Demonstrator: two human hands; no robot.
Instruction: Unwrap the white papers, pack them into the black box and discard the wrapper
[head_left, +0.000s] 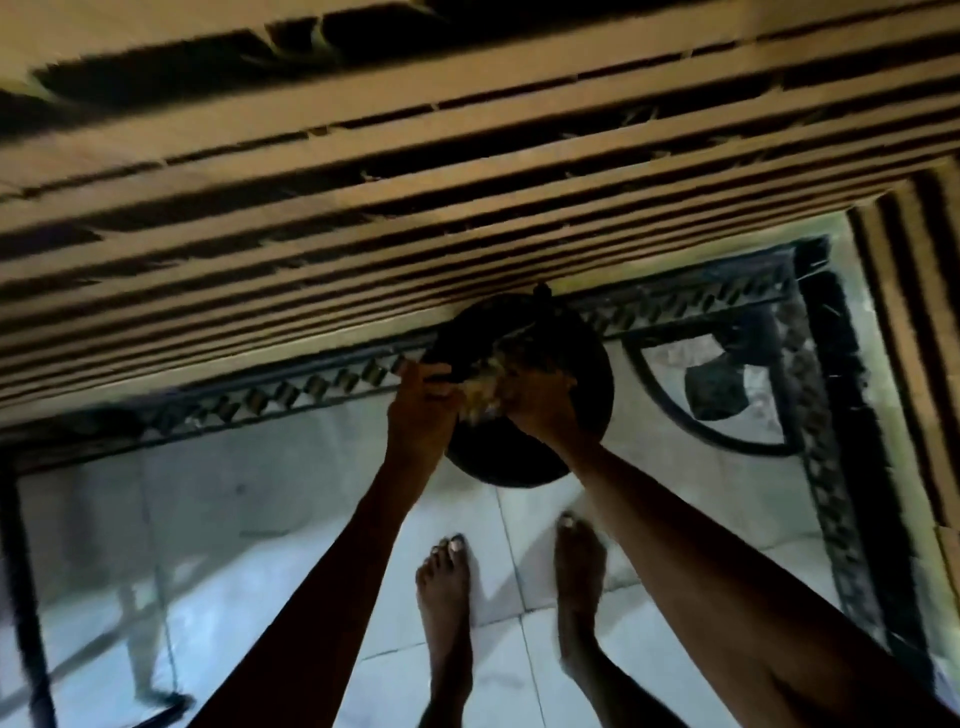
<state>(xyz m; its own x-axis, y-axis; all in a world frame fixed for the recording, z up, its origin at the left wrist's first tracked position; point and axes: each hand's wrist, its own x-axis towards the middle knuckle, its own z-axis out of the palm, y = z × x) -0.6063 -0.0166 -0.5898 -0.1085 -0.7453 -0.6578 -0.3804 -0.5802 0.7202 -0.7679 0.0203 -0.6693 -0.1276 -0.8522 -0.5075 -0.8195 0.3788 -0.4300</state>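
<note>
Your left hand and right hand both clutch a pale crumpled wrapper, blurred, over a round black bin. The bin's far rim hides under stacked cardboard; open tiled floor lies nearside.

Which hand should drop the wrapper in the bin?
Right, probably. The right hand holds most of the crumpled wrapper directly over the round dark bin; the left hand only pinches its edge.

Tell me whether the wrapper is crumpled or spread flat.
Crumpled: the wrapper is a bunched pale wad pinched between the left hand and right hand over the round dark bin.
</note>
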